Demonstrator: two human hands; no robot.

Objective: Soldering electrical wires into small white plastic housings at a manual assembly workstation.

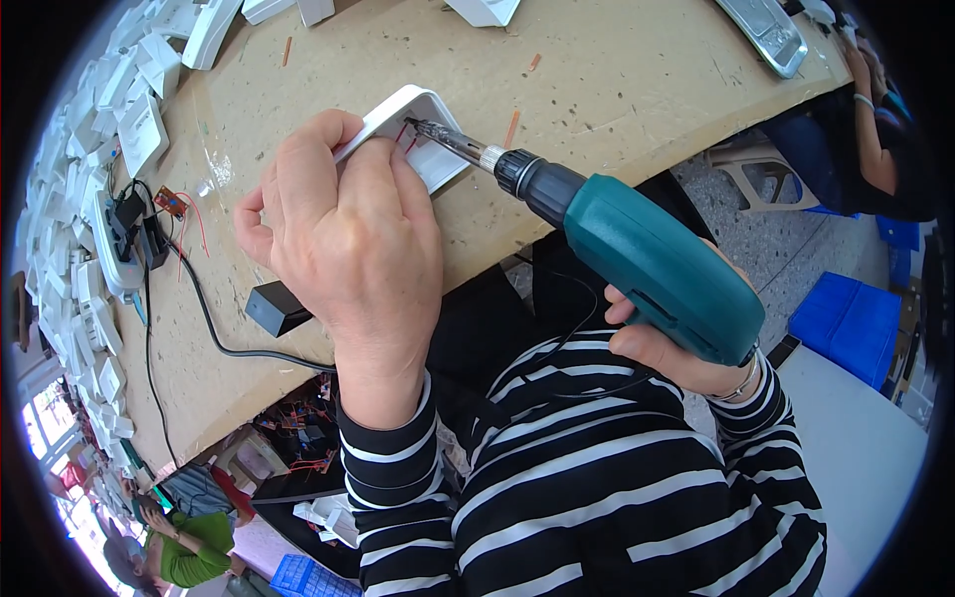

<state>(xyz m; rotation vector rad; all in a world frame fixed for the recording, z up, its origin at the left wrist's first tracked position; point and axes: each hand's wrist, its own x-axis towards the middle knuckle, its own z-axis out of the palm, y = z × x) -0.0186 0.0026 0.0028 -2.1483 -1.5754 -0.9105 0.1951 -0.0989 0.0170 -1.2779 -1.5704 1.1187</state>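
A small white plastic housing (426,101) is tilted on the worktable, with a bit of red wire showing inside it. My left hand (353,214) is closed around its left wall, fingers reaching into the hollow. In my right hand (676,358) is a green cordless screwdriver (662,264), gripped by its handle. The tool's black collar and metal bit (453,141) point up and left, and the tip sits inside the housing. Whether the tip meets a screw is too small to tell. Beside my left wrist lies a black box-shaped block (277,308).
Many white plastic housings (144,134) are heaped along the left. A power strip (117,239) with black plugs and a cable (224,343) lies near a small circuit board (171,203). A metal tray (766,40) rests at the far right. Other people sit at both sides, beside blue crates (844,323).
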